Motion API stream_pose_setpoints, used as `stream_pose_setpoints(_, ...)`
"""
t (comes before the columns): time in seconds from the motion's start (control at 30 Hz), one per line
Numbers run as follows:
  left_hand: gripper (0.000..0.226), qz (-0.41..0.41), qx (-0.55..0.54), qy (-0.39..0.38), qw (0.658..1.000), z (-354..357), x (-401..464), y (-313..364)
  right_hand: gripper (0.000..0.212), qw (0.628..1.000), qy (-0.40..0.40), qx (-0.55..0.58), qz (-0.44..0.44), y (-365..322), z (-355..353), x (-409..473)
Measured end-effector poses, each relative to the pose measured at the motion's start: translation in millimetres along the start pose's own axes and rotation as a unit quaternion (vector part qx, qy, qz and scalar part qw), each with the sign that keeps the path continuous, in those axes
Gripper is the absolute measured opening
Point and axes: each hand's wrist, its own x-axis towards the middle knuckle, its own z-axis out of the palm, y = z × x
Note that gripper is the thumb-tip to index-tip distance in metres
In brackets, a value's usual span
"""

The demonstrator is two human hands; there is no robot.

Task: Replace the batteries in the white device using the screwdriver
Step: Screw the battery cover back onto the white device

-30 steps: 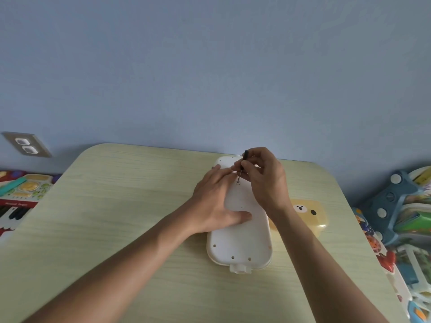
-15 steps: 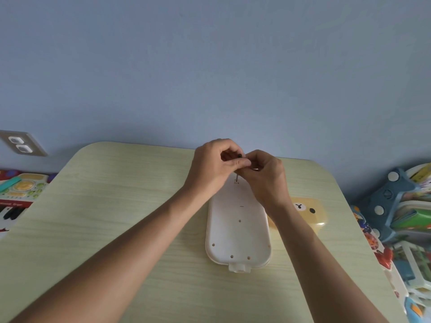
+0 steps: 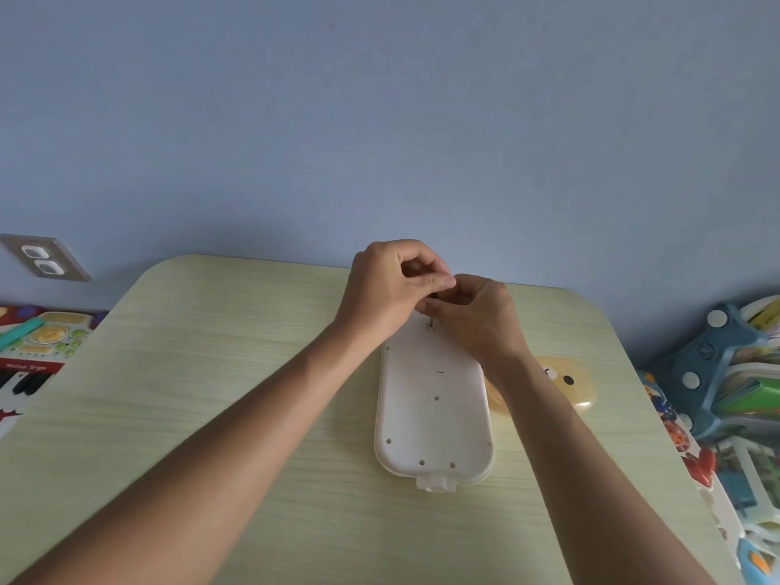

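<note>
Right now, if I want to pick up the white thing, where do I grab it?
Take the white device by its two long side edges, coming from the near end by the little tab. It lies flat, long and thin, and that end is free of both hands.

A child's room or playroom in a home: a plain blue wall (image 3: 380,120) with a covered power socket (image 3: 42,260), a small pale wood-grain table (image 3: 211,373) with rounded corners, a toy piano (image 3: 29,361) on the floor at left, and a heap of bright plastic toys (image 3: 734,394) at right
</note>
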Motion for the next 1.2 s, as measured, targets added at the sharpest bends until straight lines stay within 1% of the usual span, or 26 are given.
stream_pose_setpoints(0.07, 0.007, 0.007, 0.009, -0.014, 1.000, -1.5, -0.5, -0.1, 0.015, 0.999, -0.035, 0.008, -0.006, -3.8, -4.3, -1.4)
stream_pose_setpoints(0.1, 0.009, 0.013, 0.016, -0.023, 1.000, -2.2, -0.8, -0.6, 0.015, 0.999, -0.046, 0.015, -0.010, -4.7, -6.7, -2.2)
stream_pose_setpoints(0.17, 0.014, 0.022, 0.021, -0.038, 0.999, -2.9, -1.5, -1.6, 0.011, 0.999, -0.036, 0.027, -0.016, -5.4, -9.5, -2.6)
stream_pose_setpoints(0.23, 0.013, 0.021, 0.018, -0.031, 0.999, -0.1, -2.5, -2.0, 0.004, 0.999, -0.012, 0.032, -0.013, -5.9, -10.1, -2.5)
stream_pose_setpoints(0.3, 0.010, 0.011, 0.022, -0.011, 1.000, 3.5, -3.1, -1.9, 0.014, 1.000, 0.002, 0.020, -0.015, -5.3, -6.4, -1.1)
stream_pose_setpoints(0.37, 0.004, 0.004, 0.012, -0.012, 1.000, 5.5, -3.5, -2.2, 0.017, 1.000, 0.008, 0.005, -0.016, -5.5, -4.9, -0.1)
stream_pose_setpoints(0.5, 0.017, 0.016, 0.018, -0.048, 0.999, 0.4, -3.6, -1.9, 0.013, 0.999, -0.032, 0.006, -0.014, -6.8, -12.4, -2.4)
stream_pose_setpoints(0.57, 0.017, 0.021, 0.018, -0.066, 0.997, -0.1, -4.3, -1.9, 0.011, 0.999, -0.026, 0.026, -0.002, -4.6, -14.4, -3.9)
stream_pose_setpoints(0.63, 0.009, 0.022, 0.020, -0.057, 0.998, 3.9, -5.3, -2.3, 0.009, 0.999, -0.015, 0.033, 0.007, -3.4, -13.2, -4.7)
stream_pose_setpoints(0.73, 0.008, 0.010, 0.002, -0.009, 1.000, 8.5, -4.7, -4.9, 0.016, 1.000, -0.004, 0.022, 0.007, -2.6, -9.2, -3.9)
stream_pose_setpoints(0.8, 0.010, 0.002, -0.014, -0.011, 1.000, 9.2, -4.1, -5.6, 0.015, 1.000, -0.012, 0.027, -0.003, -4.5, -9.2, -3.9)
stream_pose_setpoints(0.9, 0.014, 0.009, -0.008, -0.033, 0.999, 8.7, -4.9, -4.1, 0.016, 0.999, -0.027, 0.042, -0.010, -6.1, -7.5, -5.5)
stream_pose_setpoints(0.97, 0.021, 0.024, 0.013, -0.042, 0.999, 8.7, -6.6, -0.9, 0.016, 0.999, -0.018, 0.035, -0.015, -7.5, -7.7, -9.0)
stream_pose_setpoints(1.07, 0.038, 0.033, 0.032, -0.064, 0.997, 12.7, -12.4, 8.9, 0.020, 0.999, 0.013, 0.035, -0.019, -12.2, -24.5, -16.9)
stream_pose_setpoints(1.13, 0.047, 0.018, 0.051, -0.112, 0.992, 18.1, -18.1, 15.7, 0.026, 0.999, 0.046, 0.023, -0.017, -10.5, -49.7, -24.4)
stream_pose_setpoints(1.2, 0.059, -0.012, 0.090, -0.189, 0.978, 26.5, -25.5, 20.7, 0.029, 0.996, 0.088, -0.013, -0.001, -1.2, -81.0, -34.3)
